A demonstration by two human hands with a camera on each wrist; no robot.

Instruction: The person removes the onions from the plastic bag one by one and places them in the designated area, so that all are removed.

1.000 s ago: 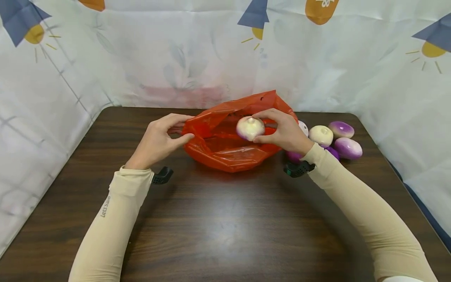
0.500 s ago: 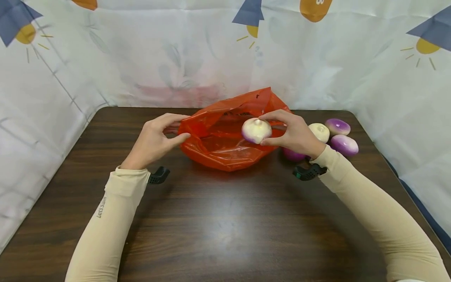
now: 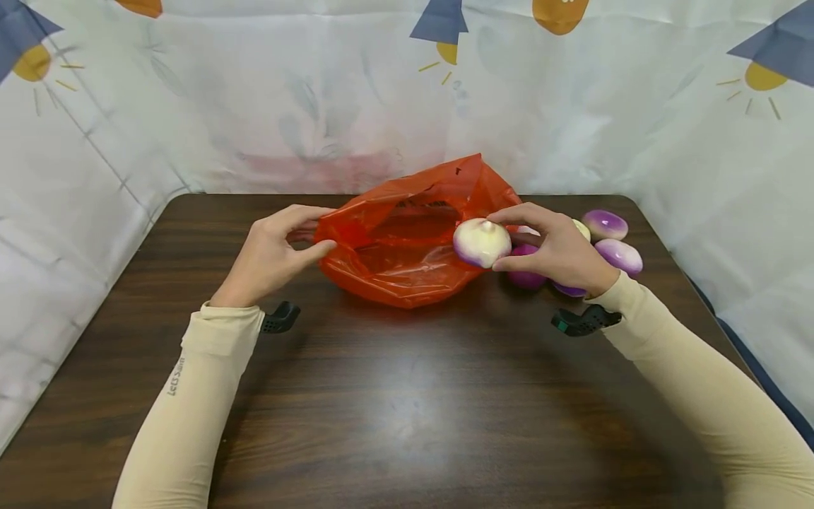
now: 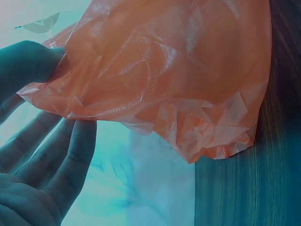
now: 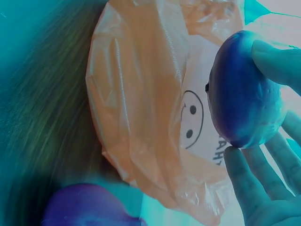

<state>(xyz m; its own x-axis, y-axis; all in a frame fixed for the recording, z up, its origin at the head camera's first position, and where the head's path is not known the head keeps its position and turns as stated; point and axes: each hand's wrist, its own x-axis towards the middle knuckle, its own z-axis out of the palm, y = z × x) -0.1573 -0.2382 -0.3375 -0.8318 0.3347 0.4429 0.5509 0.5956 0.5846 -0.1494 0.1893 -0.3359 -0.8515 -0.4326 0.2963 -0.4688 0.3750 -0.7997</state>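
A red plastic bag [image 3: 407, 283] stands on the dark table with its mouth spread. My left hand [image 3: 270, 251] pinches the bag's left rim; in the left wrist view the thumb [image 4: 33, 61] lies over the film, with the other fingers behind or below it. Between thumb and fingertips, my right hand [image 3: 562, 247] holds a glossy purple-and-white onion [image 3: 481, 242] in front of the bag's right edge. The onion's purple side [image 5: 240, 89] faces the right wrist camera. Part of the bag's inside is hidden.
Several more purple-and-white onions lie right of the bag, among them a purple one [image 3: 605, 224] at the back and another [image 3: 618, 256] nearer; my right hand partly hides the group. A patterned white curtain [image 3: 254, 85] hangs behind the brown table [image 3: 356, 396].
My right hand has carried the onion rightward from over the bag's mouth to its right edge. My left hand keeps its grip on the rim. The head view has shifted slightly.
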